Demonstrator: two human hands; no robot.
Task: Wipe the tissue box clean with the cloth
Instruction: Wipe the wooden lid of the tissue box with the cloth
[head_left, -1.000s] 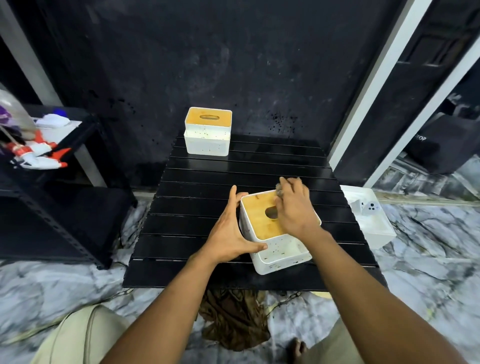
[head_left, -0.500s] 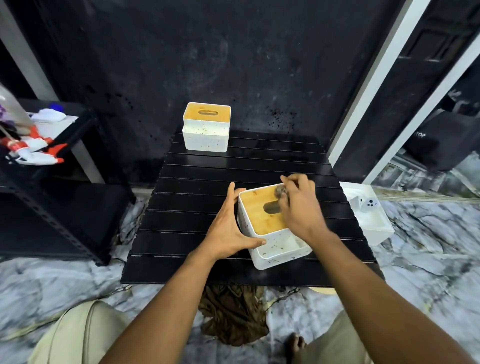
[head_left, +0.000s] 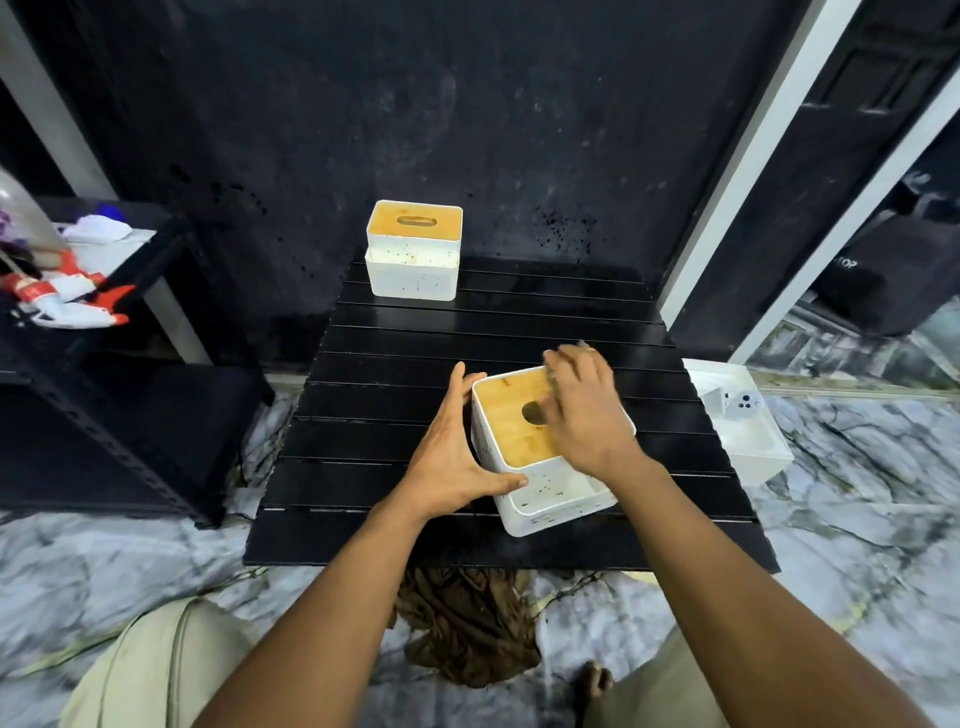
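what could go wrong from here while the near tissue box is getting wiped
1. The near tissue box sits close to the table's front edge, braced only by the left hand at its left side; a hard stroke toward the person might slide it off.
2. The right hand holds the cloth right beside the lid's opening, so a fold might snag there.
3. Dark specks dot the box's front wall; wiping only the lid may leave them.

One view only: head-worn wide-angle camera, facing forward and down, close above the right hand (head_left: 582, 415) gripping the cloth (head_left: 550, 372). Black table (head_left: 467, 332) extends beyond the grip; floor (head_left: 831, 551) lies nearer than it.
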